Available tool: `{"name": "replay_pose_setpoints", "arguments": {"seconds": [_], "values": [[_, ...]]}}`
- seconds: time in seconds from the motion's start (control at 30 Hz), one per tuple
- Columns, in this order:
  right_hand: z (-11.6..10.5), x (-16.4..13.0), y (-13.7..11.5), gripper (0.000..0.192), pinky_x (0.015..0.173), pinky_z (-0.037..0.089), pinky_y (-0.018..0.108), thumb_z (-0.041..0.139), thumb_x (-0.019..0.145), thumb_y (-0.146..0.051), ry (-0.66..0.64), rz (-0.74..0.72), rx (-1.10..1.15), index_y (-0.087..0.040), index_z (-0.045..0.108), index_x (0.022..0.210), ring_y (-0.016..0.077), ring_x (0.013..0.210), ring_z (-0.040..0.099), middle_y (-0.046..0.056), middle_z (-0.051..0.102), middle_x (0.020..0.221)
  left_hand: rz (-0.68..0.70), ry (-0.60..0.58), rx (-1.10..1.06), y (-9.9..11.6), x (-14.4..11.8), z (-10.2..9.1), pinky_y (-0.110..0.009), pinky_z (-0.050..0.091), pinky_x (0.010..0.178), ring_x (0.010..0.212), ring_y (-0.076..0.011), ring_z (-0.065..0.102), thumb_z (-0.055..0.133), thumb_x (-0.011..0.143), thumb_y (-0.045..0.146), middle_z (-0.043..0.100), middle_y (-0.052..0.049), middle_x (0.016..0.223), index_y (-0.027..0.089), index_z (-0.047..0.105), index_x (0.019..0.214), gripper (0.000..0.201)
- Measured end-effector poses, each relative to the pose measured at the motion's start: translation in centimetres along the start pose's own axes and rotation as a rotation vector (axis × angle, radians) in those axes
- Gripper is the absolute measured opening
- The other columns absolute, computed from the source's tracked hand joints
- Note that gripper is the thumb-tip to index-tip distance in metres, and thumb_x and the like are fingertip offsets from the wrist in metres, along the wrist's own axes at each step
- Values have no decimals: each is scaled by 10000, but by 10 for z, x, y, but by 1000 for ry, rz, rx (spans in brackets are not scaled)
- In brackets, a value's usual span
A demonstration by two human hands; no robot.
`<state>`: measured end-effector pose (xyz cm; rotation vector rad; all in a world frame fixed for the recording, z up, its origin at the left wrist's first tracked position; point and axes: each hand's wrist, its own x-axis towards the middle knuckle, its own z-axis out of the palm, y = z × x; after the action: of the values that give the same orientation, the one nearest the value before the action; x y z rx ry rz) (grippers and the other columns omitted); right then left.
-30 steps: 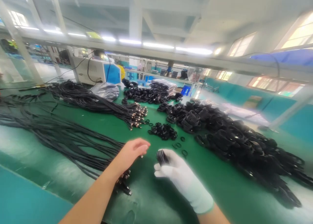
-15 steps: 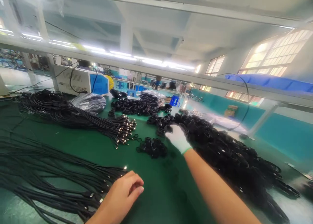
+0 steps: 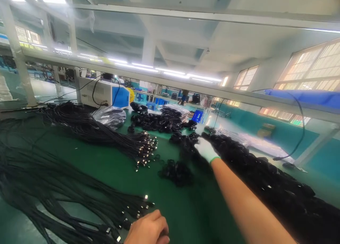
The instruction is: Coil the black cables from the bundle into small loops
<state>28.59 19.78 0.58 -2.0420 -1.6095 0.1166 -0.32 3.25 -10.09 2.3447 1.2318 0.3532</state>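
My right hand [image 3: 205, 149], in a white glove, is stretched far forward and rests on the near edge of a long heap of coiled black cables [image 3: 255, 173]. Its fingers lie among the coils, and what they hold is hidden. My bare left hand [image 3: 148, 230] is at the bottom edge with its fingers curled, next to the connector ends of loose black cables [image 3: 127, 210]. Whether it grips one does not show. A small clump of black ties [image 3: 175, 172] lies on the green mat [image 3: 111, 169] between my hands.
A second bundle of long cables with metal plugs [image 3: 106, 137] lies at mid left. Further back are a clear plastic bag [image 3: 110, 115], a white and blue machine [image 3: 105, 94] and more coiled cables [image 3: 159, 120]. A metal rail [image 3: 186, 88] crosses overhead.
My right hand went from close by, holding a small coiled bundle, out to the far heap. My left hand dropped toward the bottom edge and curled. The view tilted up.
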Motion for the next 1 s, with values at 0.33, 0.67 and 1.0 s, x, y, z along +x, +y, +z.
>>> {"name": "replay_pose_setpoints", "arguments": {"seconds": [0.33, 0.67, 1.0], "values": [[35, -201, -56, 428, 932, 454, 386, 520, 752, -330, -236, -122, 554, -169, 559, 1146, 248, 1065, 593, 117, 628, 1145, 190, 130, -78, 45, -37, -32, -236, 454, 739, 844, -175, 612, 587, 796, 279, 662, -11, 904, 237, 655, 923, 150], [80, -256, -73, 435, 914, 455, 408, 384, 820, -380, -420, -134, 355, -187, 534, 1180, 261, 1045, 578, 106, 587, 1206, -359, 371, 271, -89, -84, -135, -304, 467, 779, 877, -178, 599, 507, 866, 220, 661, -34, 923, 191, 646, 917, 151], [84, -248, -158, 381, 899, 396, 408, 446, 847, -249, -333, -652, -150, -170, 580, 1195, 277, 1018, 536, 115, 617, 1099, -417, 41, 516, -144, -31, -156, -395, 499, 828, 975, -191, 574, 508, 897, 308, 558, -84, 1158, 167, 542, 1137, 280]]}}
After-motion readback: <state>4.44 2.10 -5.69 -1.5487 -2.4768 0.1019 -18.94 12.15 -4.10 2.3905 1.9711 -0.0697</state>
